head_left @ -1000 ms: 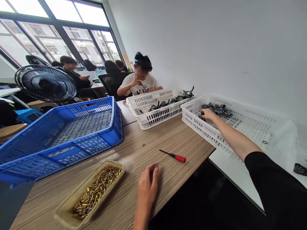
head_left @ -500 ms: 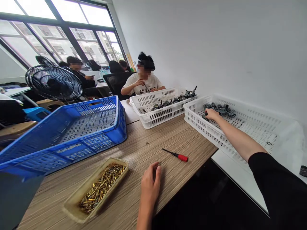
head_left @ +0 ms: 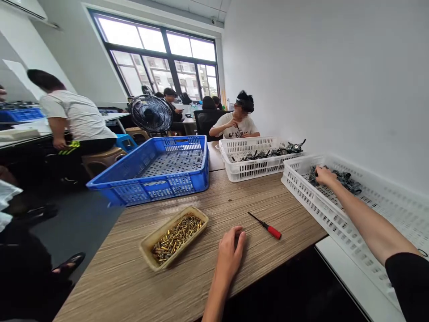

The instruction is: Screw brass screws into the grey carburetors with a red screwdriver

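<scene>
My left hand (head_left: 230, 246) rests on the wooden table, fingers loosely curled and thumb apart, with nothing in it. Just right of it lies a screwdriver (head_left: 274, 231) with a red handle and dark shaft. A shallow tub (head_left: 149, 260) full of small brass pins (head_left: 181, 235) stands to its left. My right arm stretches into the white crate (head_left: 301, 185) at the right. There my right hand (head_left: 325, 175) is closed down at a heap of dark grey metal parts (head_left: 346, 182). Its fingertips are partly hidden, and what they grip cannot be made out.
A blue crate (head_left: 167, 190) stands at the table's far left. Another white crate (head_left: 258, 170) holds several black mechanical assemblies (head_left: 278, 152). One tiny piece (head_left: 229, 200) lies mid-table. A co-worker (head_left: 236, 123) sits opposite; another person (head_left: 75, 112) is at left. A fan (head_left: 150, 114) stands behind.
My view has swung left, so the scene sits further right and more of the room shows. My left hand stays on the table; my right hand is still at the dark parts.
</scene>
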A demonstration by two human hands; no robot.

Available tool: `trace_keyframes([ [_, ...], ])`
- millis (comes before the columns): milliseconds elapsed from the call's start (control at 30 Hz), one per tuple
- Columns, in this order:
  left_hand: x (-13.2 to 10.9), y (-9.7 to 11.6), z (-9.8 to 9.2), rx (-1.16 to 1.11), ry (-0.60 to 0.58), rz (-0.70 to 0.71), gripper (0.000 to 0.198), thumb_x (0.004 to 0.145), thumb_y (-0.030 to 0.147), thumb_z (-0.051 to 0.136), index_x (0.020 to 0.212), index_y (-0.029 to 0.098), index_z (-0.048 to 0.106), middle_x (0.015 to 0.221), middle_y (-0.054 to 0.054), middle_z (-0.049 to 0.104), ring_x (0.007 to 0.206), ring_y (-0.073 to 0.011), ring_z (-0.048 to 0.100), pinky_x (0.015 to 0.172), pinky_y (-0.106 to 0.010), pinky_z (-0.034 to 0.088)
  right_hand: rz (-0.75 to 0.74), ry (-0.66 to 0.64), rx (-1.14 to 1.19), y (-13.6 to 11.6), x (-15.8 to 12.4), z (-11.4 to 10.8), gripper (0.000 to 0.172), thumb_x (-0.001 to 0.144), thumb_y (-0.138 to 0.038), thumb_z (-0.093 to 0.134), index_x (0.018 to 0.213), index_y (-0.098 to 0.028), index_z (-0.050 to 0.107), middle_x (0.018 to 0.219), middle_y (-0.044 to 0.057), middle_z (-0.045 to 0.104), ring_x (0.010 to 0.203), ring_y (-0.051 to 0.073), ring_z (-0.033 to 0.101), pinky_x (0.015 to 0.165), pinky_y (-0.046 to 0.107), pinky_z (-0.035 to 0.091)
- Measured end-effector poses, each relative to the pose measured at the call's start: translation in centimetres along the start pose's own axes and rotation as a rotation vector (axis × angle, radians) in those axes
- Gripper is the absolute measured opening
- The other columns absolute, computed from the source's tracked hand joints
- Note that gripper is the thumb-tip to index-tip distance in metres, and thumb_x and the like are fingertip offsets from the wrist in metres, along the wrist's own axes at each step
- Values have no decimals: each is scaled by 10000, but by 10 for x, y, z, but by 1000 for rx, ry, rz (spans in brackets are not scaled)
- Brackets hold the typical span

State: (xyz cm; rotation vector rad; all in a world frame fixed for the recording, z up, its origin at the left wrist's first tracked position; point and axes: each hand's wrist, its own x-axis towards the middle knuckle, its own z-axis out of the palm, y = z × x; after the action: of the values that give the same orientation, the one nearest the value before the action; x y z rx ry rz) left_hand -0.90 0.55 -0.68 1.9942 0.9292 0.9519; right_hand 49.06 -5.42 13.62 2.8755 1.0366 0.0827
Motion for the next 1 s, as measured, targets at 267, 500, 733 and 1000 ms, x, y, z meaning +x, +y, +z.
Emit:
trace_keyframes([
  [267, -1, 3, 2, 3, 18, 9, 445, 1020, 558, 415, 1059, 218, 698, 1077, -123, 786, 1032, -301, 726, 999, -519, 530, -117, 151, -56, -25, -23, -52, 332, 975, -223, 580, 1307, -199, 581, 1381, 216, 592, 1336, 382, 538, 985, 527, 527],
  [500, -1, 0, 3, 24, 39, 52, 427, 1027, 533, 414, 1053, 215, 696, 1060, -114, 785, 1006, -286, 734, 959, -485, 552, -323, 270, 20, -79, -77, -96, 333, 980, -248, 588, 1309, -229, 541, 1352, 188, 595, 1281, 358, 533, 941, 484, 547],
  [733, -2, -1, 6, 22, 58, 58, 413, 1026, 515, 412, 1034, 212, 693, 1035, -113, 784, 997, -289, 731, 962, -485, 551, -617, 282, 151, -143, -149, -82, 302, 965, -228, 611, 1260, -268, 563, 1301, 131, 635, 1250, 326, 561, 945, 405, 520],
  [1000, -3, 1, 9, 12, 75, 42, 307, 899, 407, 698, 1125, 203, 666, 1025, -90, 769, 992, -267, 716, 971, -452, 545, -812, 175, 119, -186, -219, -29, 338, 956, -177, 586, 1278, -277, 564, 1262, 123, 642, 1202, 304, 575, 828, 371, 537],
])
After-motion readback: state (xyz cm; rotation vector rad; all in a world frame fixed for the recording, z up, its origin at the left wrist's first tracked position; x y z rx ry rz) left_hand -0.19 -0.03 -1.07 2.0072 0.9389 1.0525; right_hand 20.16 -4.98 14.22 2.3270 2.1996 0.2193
